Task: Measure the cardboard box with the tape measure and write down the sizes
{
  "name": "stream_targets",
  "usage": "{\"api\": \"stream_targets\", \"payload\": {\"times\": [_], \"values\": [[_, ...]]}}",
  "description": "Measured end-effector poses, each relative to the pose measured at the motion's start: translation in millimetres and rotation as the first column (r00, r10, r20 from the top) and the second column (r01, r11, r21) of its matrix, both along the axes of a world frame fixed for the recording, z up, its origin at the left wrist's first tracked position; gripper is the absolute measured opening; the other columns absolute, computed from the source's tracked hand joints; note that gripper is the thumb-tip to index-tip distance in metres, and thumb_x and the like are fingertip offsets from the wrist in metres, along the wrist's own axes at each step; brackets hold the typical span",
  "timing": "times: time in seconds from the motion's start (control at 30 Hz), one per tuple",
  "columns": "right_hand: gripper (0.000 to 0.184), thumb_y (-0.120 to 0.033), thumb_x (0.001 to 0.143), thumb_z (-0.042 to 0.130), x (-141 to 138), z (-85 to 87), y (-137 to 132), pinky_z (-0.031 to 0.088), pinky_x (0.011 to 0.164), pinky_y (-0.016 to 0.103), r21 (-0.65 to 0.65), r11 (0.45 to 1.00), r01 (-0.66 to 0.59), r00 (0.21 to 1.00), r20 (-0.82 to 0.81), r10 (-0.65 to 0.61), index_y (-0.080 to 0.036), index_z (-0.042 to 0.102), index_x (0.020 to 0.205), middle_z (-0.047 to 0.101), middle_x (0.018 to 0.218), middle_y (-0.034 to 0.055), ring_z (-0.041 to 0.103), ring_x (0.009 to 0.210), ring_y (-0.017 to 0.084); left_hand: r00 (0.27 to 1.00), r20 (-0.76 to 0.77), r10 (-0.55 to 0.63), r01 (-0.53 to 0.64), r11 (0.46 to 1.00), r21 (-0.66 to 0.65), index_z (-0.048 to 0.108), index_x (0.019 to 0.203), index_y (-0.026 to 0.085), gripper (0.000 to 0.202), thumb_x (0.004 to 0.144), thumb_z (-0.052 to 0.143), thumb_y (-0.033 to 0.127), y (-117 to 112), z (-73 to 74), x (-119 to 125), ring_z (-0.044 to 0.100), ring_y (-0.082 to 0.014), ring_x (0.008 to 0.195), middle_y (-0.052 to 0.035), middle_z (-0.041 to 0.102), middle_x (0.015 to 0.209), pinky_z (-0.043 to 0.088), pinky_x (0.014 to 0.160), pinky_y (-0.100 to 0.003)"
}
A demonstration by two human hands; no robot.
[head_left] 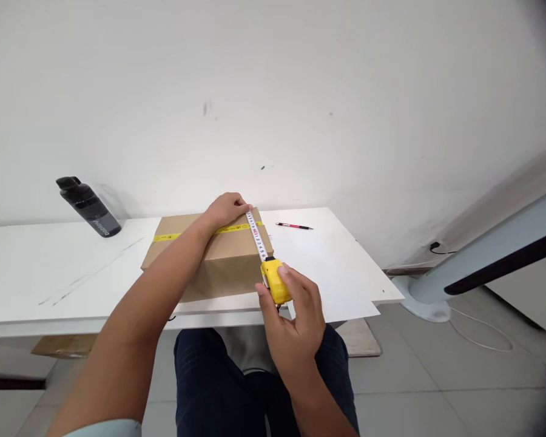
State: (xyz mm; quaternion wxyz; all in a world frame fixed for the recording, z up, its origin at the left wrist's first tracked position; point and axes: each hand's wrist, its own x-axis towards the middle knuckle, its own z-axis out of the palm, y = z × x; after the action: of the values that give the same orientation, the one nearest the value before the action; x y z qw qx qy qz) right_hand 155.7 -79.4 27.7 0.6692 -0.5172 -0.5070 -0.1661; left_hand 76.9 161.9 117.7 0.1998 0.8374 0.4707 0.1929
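A brown cardboard box [235, 247] with a strip of yellow printed tape lies on the white table. My right hand [298, 309] grips a yellow tape measure [277, 282] just off the box's near right corner. Its white blade [258, 238] is pulled out across the top of the box, along the right edge, with its numbers facing up. At the far right corner my left hand [227, 209] is closed, fingers pinching the blade's end against the box. The tip of the blade is hidden under those fingers.
A white paper sheet [332, 273] lies right of the box and overhangs the front edge. On it or just beyond rests a red and black pen [295, 226]. A dark bottle [91, 206] stands at the left by the wall. A pale column [495, 249] rises from the floor at right.
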Motion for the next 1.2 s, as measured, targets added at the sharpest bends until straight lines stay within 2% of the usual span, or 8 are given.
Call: {"api": "stream_targets", "payload": {"times": [0.17, 0.4, 0.63, 0.8, 0.87, 0.97, 1.07, 1.2], "values": [[0.054, -0.016, 0.085, 0.078, 1.2, -4.9, -7.0, 0.064, 0.085, 0.039, -0.021, 0.999, 0.044, 0.999, 0.027, -0.044, -0.030, 0.061, 0.134, 0.070, 0.114, 0.0079, 0.071, 0.105, 0.024, 1.000, 0.005, 0.003, -0.002, 0.999, -0.044, 0.068, 0.086, 0.021, 0.029, 0.085, 0.064, 0.050, 2.0, -1.7, 1.9, 0.065, -0.0221, 0.091, -0.0048, 0.074, 0.102, 0.046, 0.077, -0.032], [0.055, -0.015, 0.085, 0.078, -1.2, -10.4, -6.4, 0.063, 0.087, 0.041, -0.037, 0.999, 0.040, 0.999, 0.016, -0.040, -0.031, 0.060, 0.135, 0.068, 0.118, 0.0081, 0.069, 0.108, 0.025, 1.000, 0.001, 0.003, -0.003, 0.995, -0.104, 0.062, 0.066, 0.020, 0.035, 0.087, 0.062, 0.048, -2.6, -1.8, 1.9, 0.061, -0.0245, 0.078, -0.0063, 0.065, 0.074, 0.044, 0.079, -0.038], [0.044, -0.016, 0.088, 0.075, -1.4, -7.9, 8.2, 0.065, 0.085, 0.040, -0.001, 0.998, 0.064, 0.997, 0.039, -0.064, -0.027, 0.064, 0.129, 0.070, 0.113, 0.0077, 0.072, 0.105, 0.024, 0.969, 0.248, 0.004, 0.013, 0.998, -0.065, 0.057, 0.075, 0.019, 0.035, 0.095, 0.050, 0.046, 1.2, 6.1, -2.3, 0.058, -0.0168, 0.077, -0.0050, 0.065, 0.084, 0.045, 0.075, -0.031], [0.059, -0.010, 0.087, 0.074, 10.9, -14.1, 10.0, 0.065, 0.089, 0.044, 0.109, 0.994, -0.015, 0.999, 0.046, 0.010, -0.030, 0.055, 0.140, 0.067, 0.125, 0.0094, 0.069, 0.117, 0.026, 0.848, 0.524, -0.079, 0.021, 0.993, 0.117, 0.051, 0.078, 0.021, 0.027, 0.094, 0.046, 0.042, -63.3, 41.1, -12.0, 0.056, -0.0136, 0.078, -0.0017, 0.063, 0.086, 0.044, 0.073, -0.027], [0.065, -0.010, 0.089, 0.071, 17.6, -17.4, 6.7, 0.066, 0.089, 0.047, 0.147, 0.987, -0.059, 0.997, 0.053, 0.052, -0.032, 0.049, 0.146, 0.064, 0.133, 0.0107, 0.066, 0.122, 0.028, 0.900, 0.407, -0.159, 0.081, 0.976, 0.202, 0.051, 0.074, 0.021, 0.023, 0.090, 0.052, 0.038, -107.2, 46.3, -16.6, 0.051, -0.0134, 0.070, 0.0017, 0.059, 0.075, 0.040, 0.067, -0.027], [0.068, -0.010, 0.091, 0.068, 24.8, -20.7, -0.3, 0.066, 0.088, 0.050, 0.180, 0.980, -0.085, 0.996, 0.056, 0.076, -0.031, 0.044, 0.150, 0.061, 0.137, 0.0123, 0.063, 0.126, 0.029, 0.942, 0.217, -0.256, 0.212, 0.955, 0.205, 0.053, 0.069, 0.021, 0.027, 0.091, 0.050, 0.035, -158.1, 41.0, -20.6, 0.050, -0.0133, 0.064, 0.0035, 0.057, 0.067, 0.037, 0.063, -0.028], [0.069, -0.006, 0.090, 0.067, 27.7, -24.8, -9.1, 0.066, 0.091, 0.049, 0.172, 0.980, -0.100, 0.995, 0.048, 0.093, -0.029, 0.044, 0.151, 0.061, 0.136, 0.0123, 0.063, 0.127, 0.028, 0.950, 0.159, -0.269, 0.245, 0.957, 0.158, 0.052, 0.066, 0.021, 0.036, 0.097, 0.041, 0.036, -176.1, 29.7, -16.3, 0.050, -0.0130, 0.060, 0.0039, 0.056, 0.063, 0.037, 0.061, -0.029], [0.061, -0.012, 0.091, 0.067, 38.6, -38.7, -19.2, 0.064, 0.092, 0.048, 0.098, 0.993, -0.066, 0.997, -0.024, 0.069, -0.032, 0.048, 0.146, 0.064, 0.134, 0.0102, 0.064, 0.125, 0.027, 0.957, -0.061, -0.285, 0.288, 0.895, 0.340, 0.065, 0.084, 0.022, 0.035, 0.101, 0.037, 0.033, -170.8, 8.4, -4.6, 0.064, -0.0181, 0.082, 0.0006, 0.071, 0.083, 0.043, 0.098, -0.043]]}}
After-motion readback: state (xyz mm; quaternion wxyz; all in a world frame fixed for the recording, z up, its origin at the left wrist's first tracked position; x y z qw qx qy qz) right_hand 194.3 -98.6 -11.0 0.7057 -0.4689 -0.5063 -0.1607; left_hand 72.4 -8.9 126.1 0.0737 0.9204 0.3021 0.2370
